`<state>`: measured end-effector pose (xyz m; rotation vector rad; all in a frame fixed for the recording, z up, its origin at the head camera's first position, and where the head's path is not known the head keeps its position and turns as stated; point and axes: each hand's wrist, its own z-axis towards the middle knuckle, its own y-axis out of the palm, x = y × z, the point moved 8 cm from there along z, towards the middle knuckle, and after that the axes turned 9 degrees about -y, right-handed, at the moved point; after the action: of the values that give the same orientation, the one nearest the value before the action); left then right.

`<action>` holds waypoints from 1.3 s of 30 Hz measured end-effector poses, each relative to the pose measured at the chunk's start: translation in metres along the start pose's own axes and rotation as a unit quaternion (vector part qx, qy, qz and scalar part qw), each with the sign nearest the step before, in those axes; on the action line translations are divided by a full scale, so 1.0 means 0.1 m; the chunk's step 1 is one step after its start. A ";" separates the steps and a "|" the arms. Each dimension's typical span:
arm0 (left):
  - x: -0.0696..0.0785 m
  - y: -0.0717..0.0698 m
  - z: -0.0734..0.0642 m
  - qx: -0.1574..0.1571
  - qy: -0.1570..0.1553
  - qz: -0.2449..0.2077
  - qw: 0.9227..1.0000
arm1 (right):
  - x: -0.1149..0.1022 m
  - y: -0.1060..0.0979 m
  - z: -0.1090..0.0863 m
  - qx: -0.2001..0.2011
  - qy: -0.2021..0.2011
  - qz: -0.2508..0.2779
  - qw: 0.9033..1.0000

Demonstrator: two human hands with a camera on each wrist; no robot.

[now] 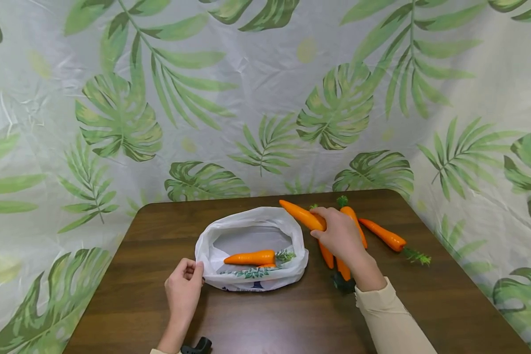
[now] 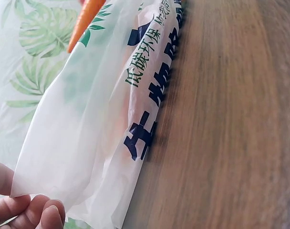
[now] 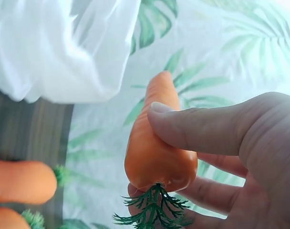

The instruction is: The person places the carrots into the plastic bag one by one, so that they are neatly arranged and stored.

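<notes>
A white plastic bag [image 1: 252,280] with green and dark blue print lies with its mouth open on the table. My left hand [image 1: 185,285] pinches the bag's left rim between thumb and fingers; the left wrist view shows the film [image 2: 64,157] caught there. Inside the bag rests a carrot [image 1: 250,257] with green leaves, with a bit of more orange beneath it. My right hand [image 1: 341,236] grips another carrot [image 1: 302,214] near its leafy end, its tip over the bag's right rim. In the right wrist view, thumb and fingers wrap this carrot [image 3: 159,143].
Several carrots lie to the right, partly under my right arm, and one carrot [image 1: 382,235] sits farthest right. The brown wooden table [image 1: 159,231] ends at a leaf-patterned sheet [image 1: 265,98] behind. A black band [image 1: 197,345] is on my left wrist.
</notes>
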<state>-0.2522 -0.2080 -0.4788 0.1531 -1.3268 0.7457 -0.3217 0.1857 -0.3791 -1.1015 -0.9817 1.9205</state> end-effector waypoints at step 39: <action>-0.03 0.00 0.01 0.003 -0.001 0.009 1.000 | -0.74 0.83 0.41 -0.137 -0.110 0.024 0.984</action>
<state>-0.2528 -0.2097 -0.4818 0.1462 -1.3294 0.7650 -0.3460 0.0735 -0.4098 -1.0879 -1.3867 2.0195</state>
